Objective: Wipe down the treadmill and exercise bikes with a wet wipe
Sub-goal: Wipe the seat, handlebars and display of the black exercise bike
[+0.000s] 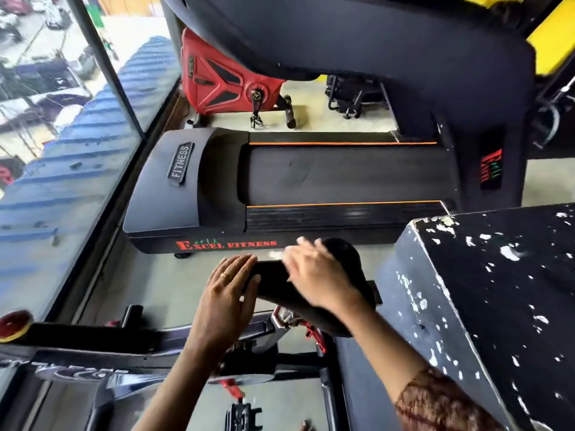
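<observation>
The black saddle (pixel 273 281) of an exercise bike sits just below me, its frame (pixel 93 337) running off to the left. My left hand (pixel 225 297) grips the saddle's narrow nose, fingers on top and thumb on the side. On top of the saddle lies my right hand (pixel 317 275), blurred, its fingers fairly straight. A small white patch, apparently the wet wipe (pixel 276 254), shows at its fingertips; the rest is hidden under the hand. Beyond stands the black treadmill (pixel 311 178) with orange stripes. A red exercise bike (pixel 217 82) stands behind it.
A black block with chipped paint (pixel 497 290) rises close on the right of the saddle. A glass window wall (pixel 62 135) runs along the left. The treadmill's dark console (pixel 357 42) overhangs at the top. A red-and-yellow knob (pixel 14 325) sits at the left edge.
</observation>
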